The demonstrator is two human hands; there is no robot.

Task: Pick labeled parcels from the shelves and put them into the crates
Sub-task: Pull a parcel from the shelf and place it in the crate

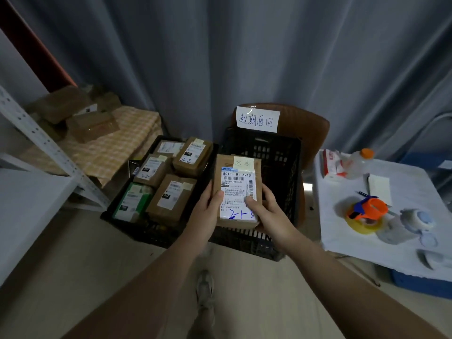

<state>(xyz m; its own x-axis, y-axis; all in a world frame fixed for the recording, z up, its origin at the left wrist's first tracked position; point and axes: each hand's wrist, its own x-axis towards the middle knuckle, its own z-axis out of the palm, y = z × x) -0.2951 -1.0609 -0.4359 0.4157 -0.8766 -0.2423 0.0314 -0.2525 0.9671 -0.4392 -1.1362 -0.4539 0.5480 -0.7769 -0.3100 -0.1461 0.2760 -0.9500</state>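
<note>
Both hands grip one brown labeled parcel (236,192) over the right crate (281,152): left hand (207,209) and right hand (266,211) curl round its edges

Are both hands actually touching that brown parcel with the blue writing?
Touching. The head view shows the left hand and right hand gripping the parcel by its sides, thumbs on its label.
</note>
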